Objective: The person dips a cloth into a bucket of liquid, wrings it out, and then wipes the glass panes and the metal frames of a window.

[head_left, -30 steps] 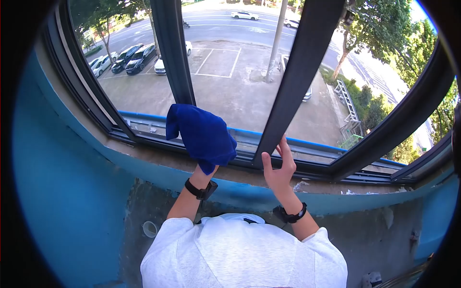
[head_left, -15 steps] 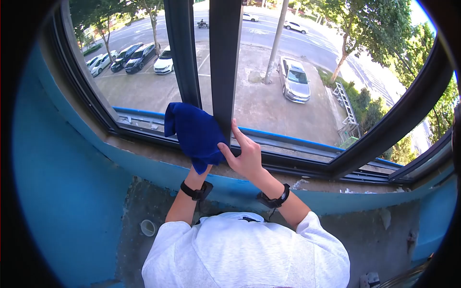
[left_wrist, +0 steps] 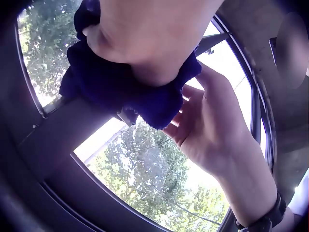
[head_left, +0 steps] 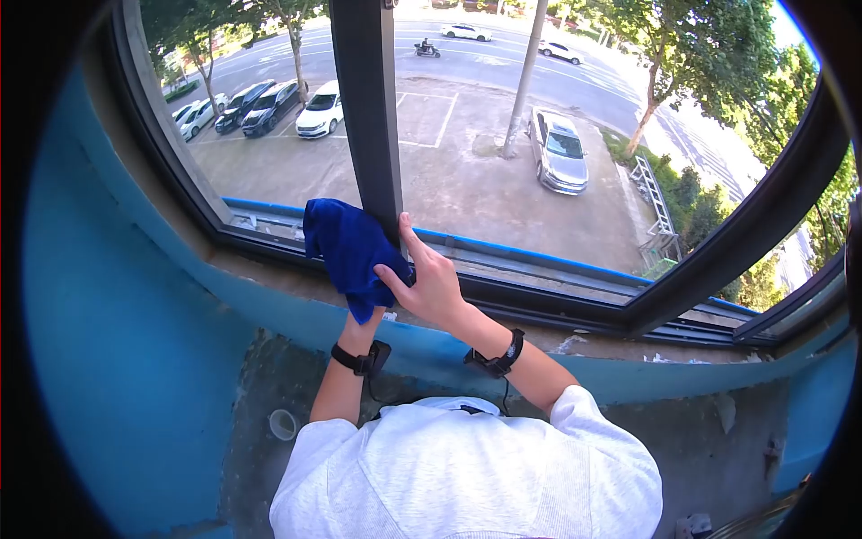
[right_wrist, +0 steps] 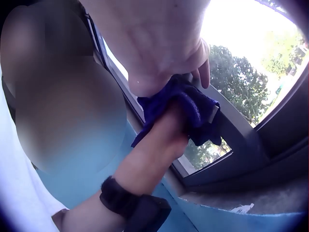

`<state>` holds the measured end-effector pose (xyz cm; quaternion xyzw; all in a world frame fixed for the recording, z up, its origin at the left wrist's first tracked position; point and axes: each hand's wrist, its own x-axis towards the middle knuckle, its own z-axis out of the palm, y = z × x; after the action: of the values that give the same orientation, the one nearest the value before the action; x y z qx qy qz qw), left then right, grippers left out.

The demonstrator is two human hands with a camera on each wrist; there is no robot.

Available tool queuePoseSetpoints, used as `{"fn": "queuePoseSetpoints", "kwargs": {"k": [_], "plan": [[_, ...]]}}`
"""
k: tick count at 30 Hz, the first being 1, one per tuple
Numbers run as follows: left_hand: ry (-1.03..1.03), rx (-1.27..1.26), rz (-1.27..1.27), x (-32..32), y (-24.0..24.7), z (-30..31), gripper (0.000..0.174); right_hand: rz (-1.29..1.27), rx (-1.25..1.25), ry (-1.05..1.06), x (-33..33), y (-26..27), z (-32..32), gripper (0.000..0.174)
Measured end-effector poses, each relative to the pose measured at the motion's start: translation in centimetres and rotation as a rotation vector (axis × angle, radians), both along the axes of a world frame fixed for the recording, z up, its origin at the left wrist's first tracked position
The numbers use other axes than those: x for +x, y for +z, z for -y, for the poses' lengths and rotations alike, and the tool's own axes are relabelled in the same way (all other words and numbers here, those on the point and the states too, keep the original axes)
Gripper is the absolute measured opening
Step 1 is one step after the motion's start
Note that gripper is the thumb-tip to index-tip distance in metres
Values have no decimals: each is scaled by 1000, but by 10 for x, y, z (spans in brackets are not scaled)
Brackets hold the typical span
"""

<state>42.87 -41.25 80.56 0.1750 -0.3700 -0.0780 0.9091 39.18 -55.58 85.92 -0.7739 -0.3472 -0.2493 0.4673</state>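
Observation:
A blue cloth covers most of my left hand at the foot of a dark upright window frame. That hand grips the cloth, its fingers mostly hidden in the folds. My right hand rests against the right side of the same upright, fingers extended upward and thumb reaching over the cloth's edge. In the left wrist view the right palm lies just beside the cloth. The right wrist view shows the left forearm leading up into the bunched cloth.
Dark window track runs along a rough sill with white flakes. Below is a blue wall. A white round container stands low at the left. Outside are a silver car, other parked cars and trees.
A dark upright of the sliding sash has moved left until it lines up with the other upright. My right hand has travelled left with it; the cloth and left hand have shifted slightly left.

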Motion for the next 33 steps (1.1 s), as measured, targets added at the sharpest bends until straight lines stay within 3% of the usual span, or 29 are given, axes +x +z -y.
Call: {"fn": "queuePoseSetpoints", "kwargs": {"k": [7, 10, 12, 13, 18, 19, 21, 22, 23, 24, 25, 26, 29, 33], "plan": [[-75, -34, 46, 9, 3, 2, 39, -73, -40, 73, -1, 4, -3, 89], [-120, -45, 66, 10, 3, 0, 39, -44, -19, 66, 0, 2, 8, 77], [-156, -49, 86, 9, 5, -3, 39, -151, -39, 126, -5, 4, 21, 55], [-175, -54, 95, 13, 4, 2, 39, -80, 26, 112, -10, 5, 26, 35], [-294, -76, 115, 13, 0, 24, 40, -36, -34, 266, -27, 19, 71, 20], [-440, -166, 46, 76, 42, 57, 41, 37, -46, 282, -32, 30, 82, 18], [-735, -342, -100, 98, 63, 101, 42, 105, -56, 293, -43, 51, 105, 15], [-883, -429, -179, 74, 58, 98, 43, 104, -55, 263, -46, 58, 116, 15], [-1029, -513, -262, 110, 80, 139, 44, 84, 4, 233, -47, 63, 127, 14], [-1172, -595, -349, 104, 82, 158, 45, 68, 62, 204, -47, 69, 139, 13], [-1314, -675, -439, 141, 124, 214, 46, 105, 122, 146, -47, 77, 155, 12], [-1454, -750, -534, 92, 88, 196, 47, 116, 125, 117, -45, 80, 172, 12], [-1846, -978, -846, 105, 128, 313, 50, 191, 296, -149, -43, 87, 232, 11], [-2292, -1314, -1262, 55, 133, 392, 54, 154, 237, -167, -59, 83, 308, 18]]}}
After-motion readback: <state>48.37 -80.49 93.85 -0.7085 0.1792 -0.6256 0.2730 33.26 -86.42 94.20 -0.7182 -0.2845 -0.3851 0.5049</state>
